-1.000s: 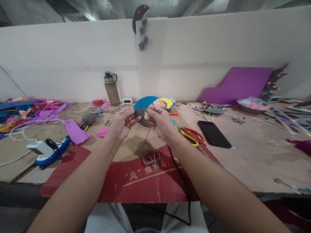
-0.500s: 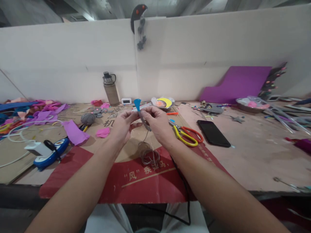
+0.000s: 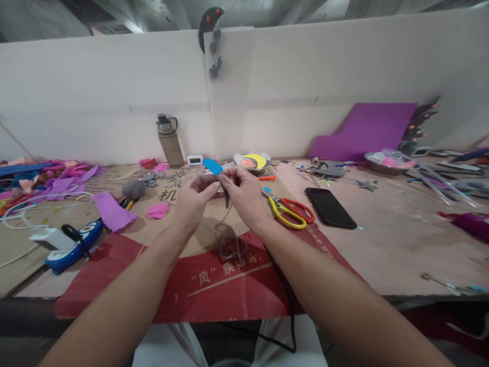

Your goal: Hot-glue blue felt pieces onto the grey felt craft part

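Nearest lies a red sheet with pale printed characters [image 3: 244, 300], with a loose coil of thin grey cord [image 3: 232, 248] partly over it. One strand rises towards a flat, blue-faced curved piece with a dark grey underside [image 3: 213, 166], raised between both hands. The left hand [image 3: 193, 201] and right hand [image 3: 244, 196] pinch it with bent fingers. The work looks partway: piece shaped, cord mostly coiled (whether any is fixed, I cannot tell). Beyond, a dark crescent with orange dots [image 3: 202, 30] hangs on the white partition
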{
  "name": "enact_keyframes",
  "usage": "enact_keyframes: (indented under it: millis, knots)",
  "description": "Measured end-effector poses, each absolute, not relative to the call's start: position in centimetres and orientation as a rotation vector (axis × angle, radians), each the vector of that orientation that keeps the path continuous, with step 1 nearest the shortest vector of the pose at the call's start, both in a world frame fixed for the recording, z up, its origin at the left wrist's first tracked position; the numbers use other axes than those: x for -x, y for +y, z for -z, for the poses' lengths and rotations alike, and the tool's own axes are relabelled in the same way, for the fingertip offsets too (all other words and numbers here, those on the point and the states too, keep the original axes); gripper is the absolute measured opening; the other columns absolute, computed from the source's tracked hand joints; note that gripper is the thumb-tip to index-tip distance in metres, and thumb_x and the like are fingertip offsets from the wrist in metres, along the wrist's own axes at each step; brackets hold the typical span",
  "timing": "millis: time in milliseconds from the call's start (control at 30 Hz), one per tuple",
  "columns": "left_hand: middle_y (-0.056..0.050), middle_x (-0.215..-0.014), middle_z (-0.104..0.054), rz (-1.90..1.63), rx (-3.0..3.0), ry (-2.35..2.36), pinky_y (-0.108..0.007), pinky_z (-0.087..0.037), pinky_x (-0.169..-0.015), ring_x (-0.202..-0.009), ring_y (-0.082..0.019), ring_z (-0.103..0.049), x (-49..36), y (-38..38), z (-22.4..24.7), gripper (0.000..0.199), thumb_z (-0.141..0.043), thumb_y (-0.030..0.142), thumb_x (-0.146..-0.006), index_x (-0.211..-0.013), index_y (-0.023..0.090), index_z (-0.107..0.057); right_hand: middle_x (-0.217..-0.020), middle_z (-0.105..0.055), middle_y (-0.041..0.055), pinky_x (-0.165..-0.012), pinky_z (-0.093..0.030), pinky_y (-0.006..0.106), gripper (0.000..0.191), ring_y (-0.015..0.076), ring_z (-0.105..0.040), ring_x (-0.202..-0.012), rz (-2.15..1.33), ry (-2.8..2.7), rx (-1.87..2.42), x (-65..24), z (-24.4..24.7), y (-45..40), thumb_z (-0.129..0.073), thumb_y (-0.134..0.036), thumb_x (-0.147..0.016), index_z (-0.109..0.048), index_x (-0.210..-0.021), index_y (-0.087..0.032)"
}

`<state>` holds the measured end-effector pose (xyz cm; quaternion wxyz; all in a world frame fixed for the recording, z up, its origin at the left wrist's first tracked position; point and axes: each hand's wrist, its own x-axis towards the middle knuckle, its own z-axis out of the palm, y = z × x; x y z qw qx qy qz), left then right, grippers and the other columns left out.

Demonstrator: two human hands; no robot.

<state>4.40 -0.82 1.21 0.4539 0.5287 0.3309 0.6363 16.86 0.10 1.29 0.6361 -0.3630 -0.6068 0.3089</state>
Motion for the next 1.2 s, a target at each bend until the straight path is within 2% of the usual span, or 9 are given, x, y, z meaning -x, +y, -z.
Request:
enact_keyframes:
  millis: [133, 300, 467, 633, 667, 800, 867, 1033, 1200]
  knots:
    - [-0.006, -0.085, -0.073, -1.523, -1.441, 0.943, -0.022, -0.053, -0.061, -0.070, -0.013, -0.065, -4.1, -0.9, -1.3, 0.023, -0.077, 0.029, -0.070, -0.089, 0.016, -0.075, -0.063, -0.052, -0.0038, -0.058, -0.036, 0.026, 0.014, 0.0103, -0.043, -0.059, -0.728, -1.374, 0.828, -16.9, -1.4, 0.1, -0.065, -0.033, -0.080, -0.063, -0.077, -0.019]
    - [-0.005, -0.082, -0.073, -1.544, -1.389, 0.966, -0.021, -0.051, -0.052, -0.063, -0.012, -0.062, -4.0, -0.8, -1.5, 0.020, -0.077, 0.027, -0.069, -0.086, 0.017, -0.075, -0.070, -0.058, -0.0013, -0.062, -0.039, 0.026, 0.016, 0.0111, -0.048, -0.063, -0.757, -1.382, 0.789, -16.8, -1.3, 0.1, -0.061, -0.033, -0.083, -0.063, -0.079, -0.018]
    - [-0.003, -0.074, -0.069, -1.547, -1.401, 1.005, -0.016, -0.041, -0.042, -0.058, -0.010, -0.059, -4.1, -0.9, -1.5, 0.015, -0.076, 0.024, -0.070, -0.082, 0.015, -0.074, -0.071, -0.059, -0.0011, -0.063, -0.040, 0.027, 0.012, 0.0119, -0.049, -0.065, -0.712, -1.416, 0.809, -16.7, -0.9, 0.2, -0.060, -0.030, -0.083, -0.062, -0.080, -0.019]
    - [-0.004, -0.079, -0.070, -1.507, -1.237, 0.858, -0.027, -0.058, -0.071, -0.075, -0.014, -0.067, -4.4, -0.9, -1.5, 0.016, -0.078, 0.025, -0.067, -0.077, 0.014, -0.070, -0.072, -0.059, -0.0005, -0.064, -0.041, 0.027, 0.010, 0.0127, -0.050, -0.066, -0.642, -1.439, 0.838, -16.9, -0.7, 0.4, -0.059, -0.029, -0.083, -0.063, -0.081, -0.020]
    - [-0.003, -0.079, -0.069, -1.502, -1.234, 0.859, -0.028, -0.058, -0.072, -0.075, -0.014, -0.067, -4.4, -0.9, -1.5, 0.017, -0.079, 0.025, -0.067, -0.076, 0.014, -0.069, -0.073, -0.059, -0.0003, -0.064, -0.041, 0.027, 0.010, 0.0129, -0.050, -0.067, -0.629, -1.444, 0.842, -16.9, -0.6, 0.5, -0.059, -0.029, -0.083, -0.063, -0.082, -0.020]
    - [-0.004, -0.077, -0.068, -1.506, -1.232, 0.910, -0.026, -0.058, -0.058, -0.072, -0.017, -0.068, -4.3, -0.9, -1.5, 0.021, -0.079, 0.029, -0.067, -0.076, 0.014, -0.068, -0.072, -0.058, -0.0003, -0.065, -0.040, 0.027, 0.010, 0.0131, -0.050, -0.068, -0.591, -1.468, 0.848, -16.9, -0.6, 0.5, -0.059, -0.029, -0.083, -0.063, -0.081, -0.020]
    - [-0.005, -0.077, -0.068, -1.499, -1.213, 0.900, -0.027, -0.058, -0.056, -0.074, -0.019, -0.069, -4.3, -0.9, -1.7, 0.022, -0.078, 0.031, -0.068, -0.077, 0.014, -0.067, -0.072, -0.057, -0.0004, -0.065, -0.040, 0.027, 0.009, 0.0130, -0.049, -0.068, -0.588, -1.471, 0.846, -16.9, -0.5, 0.5, -0.059, -0.029, -0.084, -0.063, -0.081, -0.021]
    - [-0.008, -0.079, -0.072, -1.495, -1.173, 0.862, -0.033, -0.061, -0.067, -0.077, -0.021, -0.072, -4.4, -1.0, -1.9, 0.026, -0.075, 0.038, -0.073, -0.082, 0.014, -0.067, -0.075, -0.060, 0.0006, -0.065, -0.041, 0.028, 0.009, 0.0138, -0.052, -0.070, -0.608, -1.477, 0.837, -16.7, -0.5, 0.5, -0.059, -0.028, -0.084, -0.062, -0.082, -0.021]
    - [-0.010, -0.081, -0.074, -1.480, -1.133, 0.824, -0.035, -0.061, -0.075, -0.083, -0.023, -0.073, -4.6, -0.8, -2.0, 0.020, -0.073, 0.031, -0.076, -0.083, 0.013, -0.067, -0.077, -0.061, 0.0010, -0.066, -0.042, 0.028, 0.009, 0.0141, -0.052, -0.071, -0.580, -1.499, 0.843, -16.7, -0.4, 0.5, -0.060, -0.029, -0.084, -0.063, -0.084, -0.021]
